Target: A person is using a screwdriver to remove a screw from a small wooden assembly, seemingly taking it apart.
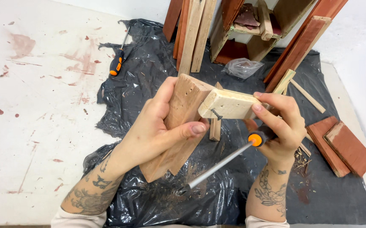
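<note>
Plank (178, 126) gripped in left hand (157, 131); right hand (282, 122) fingers hold pale block (229, 105) w/ screwdriver (225, 162).

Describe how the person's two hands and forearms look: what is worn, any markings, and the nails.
Both hands, left hand and right hand, are bare: no gloves, rings or watch visible. Both forearms carry dark line tattoos, with floral and leaf shapes on the right one. Light cream sleeves are pushed back to near the elbows. The nails are short and unpainted.

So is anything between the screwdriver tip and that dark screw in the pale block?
Nothing blocks the dark screw. The screwdriver in the right hand points its tip down toward the black plastic sheet, away from the screw.
</note>
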